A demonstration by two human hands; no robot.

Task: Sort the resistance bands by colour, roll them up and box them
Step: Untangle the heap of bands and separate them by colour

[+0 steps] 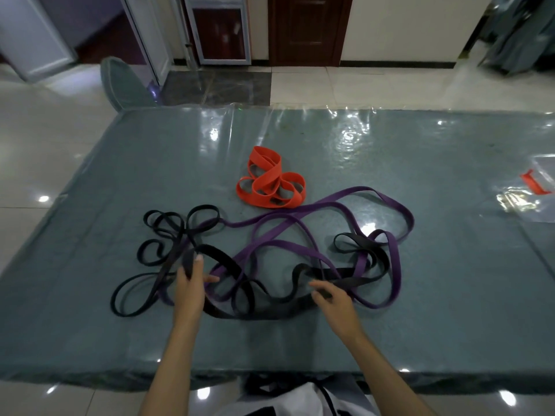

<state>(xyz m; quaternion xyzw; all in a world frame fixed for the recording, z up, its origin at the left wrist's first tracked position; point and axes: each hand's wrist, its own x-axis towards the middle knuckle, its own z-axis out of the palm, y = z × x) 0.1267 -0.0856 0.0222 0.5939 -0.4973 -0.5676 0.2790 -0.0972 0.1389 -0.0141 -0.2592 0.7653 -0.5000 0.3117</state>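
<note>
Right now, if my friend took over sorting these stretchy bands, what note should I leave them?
Left hand: grips a black band.
Right hand: fingers pinch another black band.
Black bands and purple bands lie tangled together on the near half of the table.
Red band lies apart, farther back, loosely bunched.
Done: only red is separated.
Left: untangle black from purple, roll every band, box them. No box is clearly in view; a clear bag lies at the right edge.
</note>
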